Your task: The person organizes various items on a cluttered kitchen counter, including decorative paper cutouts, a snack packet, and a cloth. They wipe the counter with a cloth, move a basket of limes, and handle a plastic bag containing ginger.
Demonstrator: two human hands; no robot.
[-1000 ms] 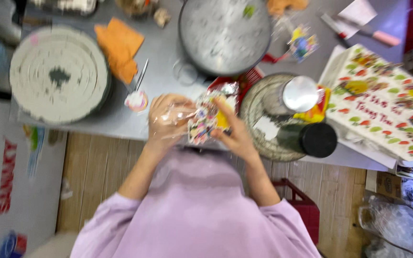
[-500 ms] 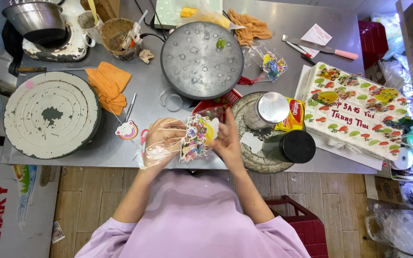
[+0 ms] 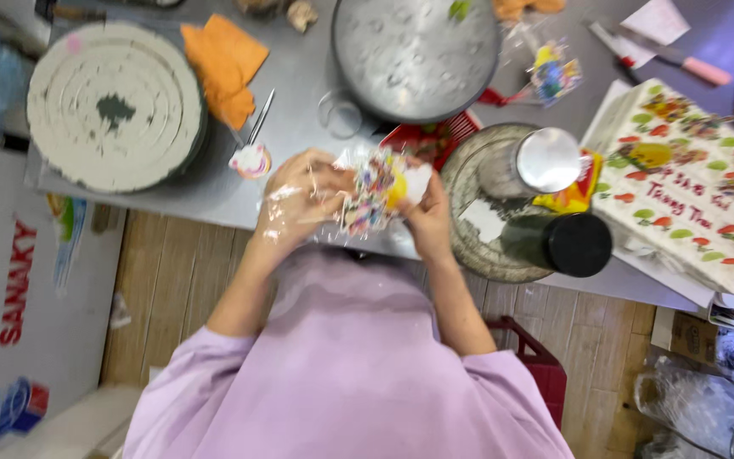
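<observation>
Both hands work on a small clear packet of colourful pieces above the table edge.

The left hand, in a thin plastic glove, and the bare right hand each pinch 1 side of the packet; it seems they open it. Next, a careful pull apart without spilling over the grey table.

A grey metal table carries a round white turntable at one end, an orange cloth beside it, and a large round metal tray further along. Near the front edge sits a round metal stand, with a fruit-printed box just beside it.
</observation>
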